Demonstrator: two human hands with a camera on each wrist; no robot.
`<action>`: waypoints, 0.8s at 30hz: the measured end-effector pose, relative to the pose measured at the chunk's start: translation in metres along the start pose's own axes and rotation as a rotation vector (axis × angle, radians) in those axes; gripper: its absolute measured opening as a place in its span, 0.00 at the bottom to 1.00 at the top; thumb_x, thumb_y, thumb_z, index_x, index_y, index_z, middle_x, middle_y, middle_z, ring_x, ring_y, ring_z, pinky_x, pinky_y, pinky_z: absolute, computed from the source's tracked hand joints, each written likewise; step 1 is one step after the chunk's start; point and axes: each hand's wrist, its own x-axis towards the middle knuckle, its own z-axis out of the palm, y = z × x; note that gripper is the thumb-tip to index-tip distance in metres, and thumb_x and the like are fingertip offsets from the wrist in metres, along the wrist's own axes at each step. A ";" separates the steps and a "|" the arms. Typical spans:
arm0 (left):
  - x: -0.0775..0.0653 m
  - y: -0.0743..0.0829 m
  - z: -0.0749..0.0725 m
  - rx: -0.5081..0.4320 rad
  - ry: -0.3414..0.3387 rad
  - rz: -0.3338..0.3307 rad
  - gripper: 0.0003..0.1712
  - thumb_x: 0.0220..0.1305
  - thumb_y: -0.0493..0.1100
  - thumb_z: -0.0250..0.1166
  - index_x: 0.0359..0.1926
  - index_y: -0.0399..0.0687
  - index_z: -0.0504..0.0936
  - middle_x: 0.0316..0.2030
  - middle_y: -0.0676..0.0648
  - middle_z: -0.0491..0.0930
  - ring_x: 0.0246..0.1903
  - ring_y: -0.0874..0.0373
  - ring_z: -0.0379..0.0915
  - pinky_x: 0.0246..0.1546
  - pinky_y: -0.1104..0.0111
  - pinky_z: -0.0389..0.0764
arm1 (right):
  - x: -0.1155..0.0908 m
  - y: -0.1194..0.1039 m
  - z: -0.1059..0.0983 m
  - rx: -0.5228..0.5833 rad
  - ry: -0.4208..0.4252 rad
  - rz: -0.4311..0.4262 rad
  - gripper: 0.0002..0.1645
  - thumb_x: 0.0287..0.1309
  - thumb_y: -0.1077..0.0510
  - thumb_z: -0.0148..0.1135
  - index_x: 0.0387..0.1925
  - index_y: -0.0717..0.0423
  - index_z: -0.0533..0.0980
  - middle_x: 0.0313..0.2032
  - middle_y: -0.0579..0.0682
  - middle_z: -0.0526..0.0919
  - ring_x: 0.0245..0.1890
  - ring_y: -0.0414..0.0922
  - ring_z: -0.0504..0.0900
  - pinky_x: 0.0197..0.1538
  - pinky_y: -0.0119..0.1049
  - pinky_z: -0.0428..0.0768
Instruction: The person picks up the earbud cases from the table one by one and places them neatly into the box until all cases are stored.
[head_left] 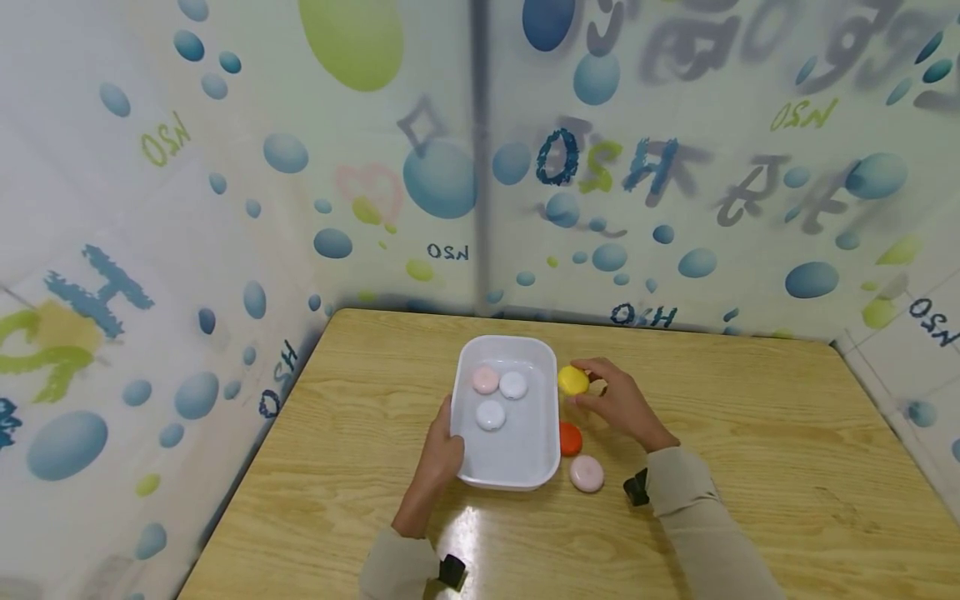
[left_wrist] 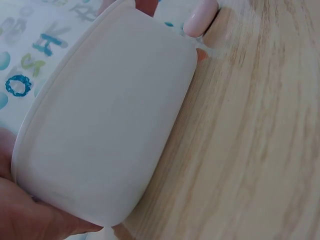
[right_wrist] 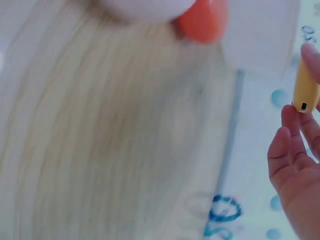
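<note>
Just below and right of the head view's centre, the right hand (head_left: 621,404) pinches the yellow disc (head_left: 572,381); the left hand (head_left: 438,452) grips the white tray (head_left: 517,450), best steadied lest it bump the disc.

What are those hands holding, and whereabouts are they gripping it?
The right hand pinches the yellow disc by its edge, and the left hand grips the white tray by its left side.
</note>
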 end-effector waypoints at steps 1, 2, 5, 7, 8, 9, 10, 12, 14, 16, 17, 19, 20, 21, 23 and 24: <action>0.000 -0.001 0.000 0.001 0.000 -0.002 0.44 0.41 0.18 0.35 0.66 0.34 0.50 0.63 0.33 0.57 0.63 0.42 0.51 0.63 0.52 0.51 | 0.001 -0.004 0.002 0.000 0.002 -0.010 0.33 0.47 0.56 0.66 0.57 0.51 0.69 0.53 0.49 0.72 0.44 0.47 0.71 0.38 0.37 0.74; 0.000 -0.001 0.000 0.002 0.001 0.002 0.45 0.40 0.18 0.35 0.66 0.34 0.50 0.63 0.33 0.57 0.63 0.42 0.51 0.63 0.52 0.51 | 0.002 -0.007 0.004 0.005 0.003 -0.020 0.33 0.46 0.56 0.66 0.57 0.51 0.69 0.52 0.49 0.72 0.43 0.47 0.71 0.37 0.37 0.74; -0.001 0.003 0.000 -0.003 0.001 0.001 0.44 0.40 0.18 0.35 0.66 0.33 0.50 0.62 0.32 0.57 0.62 0.41 0.51 0.63 0.51 0.51 | 0.004 -0.017 0.012 0.030 -0.013 -0.038 0.33 0.45 0.55 0.67 0.56 0.51 0.70 0.51 0.48 0.73 0.42 0.46 0.71 0.37 0.36 0.74; -0.005 0.013 0.001 -0.001 0.002 -0.009 0.44 0.40 0.18 0.35 0.66 0.31 0.50 0.62 0.30 0.57 0.62 0.40 0.51 0.63 0.50 0.51 | 0.005 -0.025 0.017 0.037 -0.029 -0.047 0.33 0.44 0.55 0.68 0.55 0.50 0.71 0.50 0.48 0.73 0.42 0.45 0.71 0.38 0.36 0.74; -0.006 0.018 0.001 0.001 0.002 -0.012 0.43 0.40 0.18 0.36 0.66 0.30 0.50 0.62 0.29 0.57 0.62 0.39 0.51 0.63 0.50 0.51 | 0.006 -0.027 0.020 0.043 -0.035 -0.050 0.32 0.44 0.55 0.68 0.55 0.50 0.71 0.49 0.47 0.73 0.41 0.45 0.71 0.38 0.36 0.74; -0.008 0.022 0.001 0.004 0.001 -0.016 0.43 0.40 0.18 0.36 0.65 0.29 0.49 0.61 0.29 0.56 0.62 0.38 0.51 0.63 0.49 0.51 | 0.007 -0.030 0.023 0.051 -0.043 -0.054 0.32 0.43 0.56 0.68 0.55 0.50 0.71 0.49 0.47 0.74 0.41 0.45 0.71 0.37 0.36 0.74; -0.009 0.027 0.001 0.009 0.001 -0.020 0.43 0.40 0.18 0.36 0.65 0.28 0.49 0.61 0.28 0.56 0.62 0.37 0.51 0.63 0.49 0.51 | 0.008 -0.032 0.026 0.050 -0.050 -0.058 0.32 0.43 0.56 0.69 0.54 0.51 0.72 0.49 0.47 0.74 0.40 0.45 0.71 0.37 0.36 0.75; -0.010 0.032 0.001 0.016 0.002 -0.017 0.42 0.40 0.18 0.36 0.65 0.26 0.49 0.61 0.27 0.56 0.61 0.36 0.51 0.62 0.48 0.51 | 0.009 -0.037 0.031 0.035 -0.064 -0.062 0.32 0.43 0.56 0.69 0.54 0.52 0.72 0.49 0.46 0.74 0.41 0.45 0.71 0.38 0.35 0.75; -0.010 0.031 0.001 0.017 0.000 -0.011 0.42 0.40 0.18 0.36 0.65 0.26 0.49 0.61 0.27 0.56 0.61 0.36 0.51 0.62 0.48 0.51 | 0.011 -0.040 0.036 0.020 -0.077 -0.059 0.33 0.43 0.57 0.69 0.54 0.53 0.72 0.49 0.45 0.74 0.41 0.44 0.71 0.39 0.36 0.76; -0.009 0.029 0.001 0.009 0.000 -0.008 0.43 0.40 0.18 0.36 0.65 0.26 0.49 0.61 0.27 0.56 0.61 0.36 0.51 0.62 0.48 0.51 | 0.011 -0.043 0.039 -0.005 -0.086 -0.054 0.33 0.42 0.57 0.69 0.55 0.53 0.72 0.49 0.45 0.74 0.42 0.44 0.72 0.43 0.38 0.76; -0.008 0.026 0.001 0.002 0.000 -0.009 0.43 0.40 0.17 0.36 0.65 0.27 0.49 0.61 0.27 0.56 0.61 0.36 0.51 0.62 0.48 0.51 | 0.011 -0.044 0.040 -0.015 -0.089 -0.050 0.33 0.42 0.57 0.69 0.55 0.53 0.72 0.49 0.44 0.74 0.42 0.43 0.72 0.45 0.39 0.76; -0.006 0.020 0.001 0.002 0.003 -0.012 0.43 0.40 0.18 0.36 0.65 0.28 0.49 0.62 0.28 0.56 0.62 0.37 0.50 0.63 0.49 0.50 | 0.011 -0.045 0.041 -0.024 -0.087 -0.052 0.33 0.42 0.57 0.69 0.55 0.53 0.72 0.48 0.45 0.74 0.43 0.44 0.72 0.48 0.42 0.76; -0.005 0.016 0.000 0.004 0.003 -0.013 0.44 0.40 0.18 0.36 0.66 0.29 0.48 0.62 0.29 0.55 0.62 0.38 0.50 0.63 0.49 0.50 | 0.011 -0.045 0.042 -0.026 -0.086 -0.053 0.33 0.42 0.57 0.70 0.55 0.53 0.72 0.48 0.45 0.74 0.43 0.44 0.72 0.49 0.44 0.76; -0.004 0.012 0.000 0.005 0.005 -0.012 0.44 0.40 0.17 0.36 0.66 0.30 0.49 0.62 0.29 0.56 0.62 0.38 0.50 0.63 0.49 0.50 | 0.011 -0.045 0.043 -0.028 -0.086 -0.056 0.33 0.42 0.57 0.69 0.54 0.53 0.72 0.48 0.45 0.74 0.43 0.44 0.72 0.50 0.45 0.75; -0.003 0.006 0.000 0.015 0.012 -0.009 0.44 0.40 0.18 0.36 0.66 0.32 0.49 0.62 0.30 0.56 0.62 0.39 0.51 0.63 0.50 0.51 | 0.010 -0.045 0.044 -0.031 -0.086 -0.060 0.33 0.42 0.57 0.69 0.54 0.53 0.72 0.48 0.44 0.74 0.43 0.43 0.72 0.51 0.45 0.75; -0.002 0.004 0.000 0.024 0.013 -0.003 0.45 0.40 0.18 0.36 0.66 0.32 0.49 0.62 0.31 0.56 0.62 0.40 0.51 0.63 0.50 0.51 | 0.010 -0.045 0.044 -0.029 -0.087 -0.059 0.33 0.42 0.57 0.69 0.54 0.53 0.72 0.48 0.44 0.74 0.43 0.43 0.72 0.51 0.46 0.75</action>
